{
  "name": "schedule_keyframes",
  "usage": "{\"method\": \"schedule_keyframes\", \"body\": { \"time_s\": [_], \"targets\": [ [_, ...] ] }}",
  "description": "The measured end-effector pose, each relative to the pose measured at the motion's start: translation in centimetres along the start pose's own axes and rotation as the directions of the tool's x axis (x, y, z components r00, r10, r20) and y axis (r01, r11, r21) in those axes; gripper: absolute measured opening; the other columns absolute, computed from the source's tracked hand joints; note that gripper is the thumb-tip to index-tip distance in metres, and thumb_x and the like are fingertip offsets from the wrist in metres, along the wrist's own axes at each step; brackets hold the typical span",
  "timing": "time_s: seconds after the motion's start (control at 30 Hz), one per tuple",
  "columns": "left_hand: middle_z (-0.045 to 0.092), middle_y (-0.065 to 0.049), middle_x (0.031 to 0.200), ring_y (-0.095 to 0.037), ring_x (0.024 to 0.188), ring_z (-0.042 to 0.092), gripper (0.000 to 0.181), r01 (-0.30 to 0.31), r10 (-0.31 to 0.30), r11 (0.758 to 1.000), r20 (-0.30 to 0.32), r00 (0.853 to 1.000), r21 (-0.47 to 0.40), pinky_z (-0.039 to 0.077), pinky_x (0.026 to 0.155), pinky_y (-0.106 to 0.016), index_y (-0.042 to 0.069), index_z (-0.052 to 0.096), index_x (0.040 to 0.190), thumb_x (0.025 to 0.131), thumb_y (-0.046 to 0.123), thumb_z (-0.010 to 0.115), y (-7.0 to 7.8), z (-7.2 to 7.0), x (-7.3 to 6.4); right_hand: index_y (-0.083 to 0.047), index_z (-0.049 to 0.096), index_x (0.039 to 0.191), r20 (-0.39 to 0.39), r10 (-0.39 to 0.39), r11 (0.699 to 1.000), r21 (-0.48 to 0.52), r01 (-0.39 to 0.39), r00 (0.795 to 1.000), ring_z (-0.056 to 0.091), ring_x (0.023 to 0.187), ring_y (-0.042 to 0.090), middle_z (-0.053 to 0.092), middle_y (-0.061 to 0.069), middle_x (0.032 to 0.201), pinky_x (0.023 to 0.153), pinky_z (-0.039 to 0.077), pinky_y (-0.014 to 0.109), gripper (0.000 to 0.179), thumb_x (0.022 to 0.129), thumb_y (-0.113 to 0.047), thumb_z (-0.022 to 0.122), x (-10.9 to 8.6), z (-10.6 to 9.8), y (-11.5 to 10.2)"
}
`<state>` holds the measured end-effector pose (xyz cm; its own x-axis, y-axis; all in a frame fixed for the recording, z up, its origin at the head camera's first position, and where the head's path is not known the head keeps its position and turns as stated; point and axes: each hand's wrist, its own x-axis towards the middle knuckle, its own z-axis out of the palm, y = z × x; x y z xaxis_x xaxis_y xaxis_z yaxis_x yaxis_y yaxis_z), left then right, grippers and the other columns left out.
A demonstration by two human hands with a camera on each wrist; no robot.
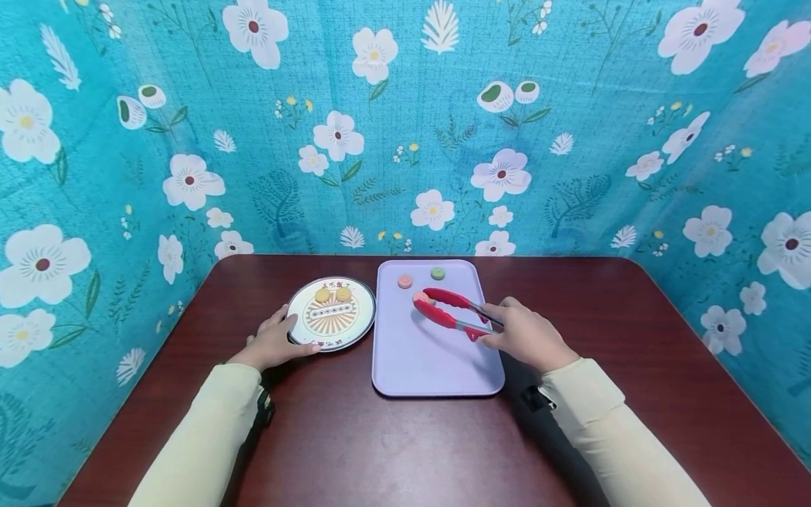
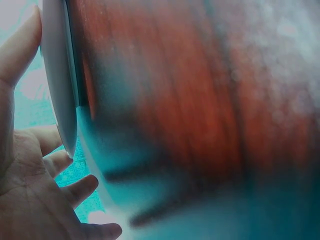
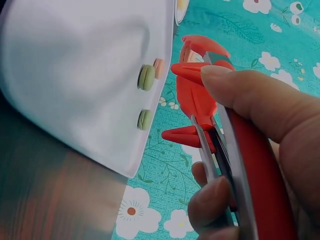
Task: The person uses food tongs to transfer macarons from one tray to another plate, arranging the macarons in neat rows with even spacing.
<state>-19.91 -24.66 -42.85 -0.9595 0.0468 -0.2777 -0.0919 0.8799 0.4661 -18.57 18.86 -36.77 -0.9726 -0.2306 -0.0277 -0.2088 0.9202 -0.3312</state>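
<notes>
My left hand [image 1: 275, 339] rests at the left side of a round patterned plate [image 1: 361, 318], which bears two yellowish macarons [image 1: 332, 294]. In the left wrist view the thumb and index finger touch the plate [image 2: 59, 65], seen edge-on; the other fingers spread loosely. My right hand [image 1: 526, 334] grips red-tipped tongs [image 1: 438, 316] over a lilac tray [image 1: 424, 366]. Between the tong heads is a pink macaron [image 1: 421, 298]. Behind it on the tray are a pink macaron [image 1: 405, 282] and a green macaron [image 1: 438, 273]. The right wrist view shows a second green macaron [image 3: 146, 77].
Plate and tray stand side by side on a dark reddish-brown table [image 1: 329, 429], with a narrow gap between them. A turquoise floral cloth [image 1: 405, 162] hangs behind and at both sides. Dark wrist devices [image 1: 537, 400] show at both cuffs.
</notes>
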Motion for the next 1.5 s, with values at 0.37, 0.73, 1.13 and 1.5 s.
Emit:
{"method": "schedule_keyframes", "body": {
  "time_s": [0.37,0.73,1.13,1.5],
  "targets": [
    [0.007,-0.025,0.158,-0.05,0.139,0.011,0.11,-0.008,0.008,1.0,-0.002,1.0,0.01,0.011,0.102,-0.076,-0.001,0.023,0.151,0.076,0.062,0.07,0.0,-0.2,-0.1,-0.01,0.057,0.135,-0.005,-0.042,0.999,-0.035,0.042,0.999,0.051,0.07,0.018,0.055,0.01,0.097,0.052,0.044,0.028,0.068,0.076,-0.034,0.081,0.9,-0.1,-1.5],
    [0.008,-0.025,0.158,-0.05,0.139,0.012,0.11,-0.007,0.007,1.0,0.0,1.0,0.018,0.012,0.102,-0.076,-0.001,0.023,0.151,0.075,0.063,0.07,0.0,-0.2,0.0,-0.013,0.054,0.138,0.011,-0.036,0.999,-0.032,0.036,0.999,0.051,0.073,0.019,0.054,0.01,0.097,0.054,0.044,0.028,0.071,0.077,-0.035,0.081,1.5,-0.2,-2.4],
    [0.008,-0.025,0.157,-0.05,0.138,0.012,0.11,-0.008,0.008,1.0,0.002,1.0,0.019,0.012,0.102,-0.076,-0.002,0.023,0.151,0.075,0.063,0.07,0.1,-0.2,-0.1,-0.013,0.054,0.138,0.008,-0.024,1.0,0.004,0.024,1.0,0.053,0.077,0.021,0.056,0.013,0.103,0.055,0.047,0.028,0.072,0.076,-0.034,0.083,1.7,-0.1,-3.3],
    [0.009,-0.025,0.157,-0.049,0.138,0.013,0.11,-0.008,0.008,1.0,0.002,1.0,0.019,0.012,0.102,-0.076,-0.002,0.023,0.151,0.075,0.063,0.071,0.2,-0.1,-0.1,-0.014,0.053,0.14,0.01,-0.028,0.999,0.024,0.028,1.0,0.054,0.087,0.023,0.056,0.015,0.115,0.06,0.051,0.03,0.073,0.076,-0.035,0.082,2.2,0.1,-3.6]
  ]
}}
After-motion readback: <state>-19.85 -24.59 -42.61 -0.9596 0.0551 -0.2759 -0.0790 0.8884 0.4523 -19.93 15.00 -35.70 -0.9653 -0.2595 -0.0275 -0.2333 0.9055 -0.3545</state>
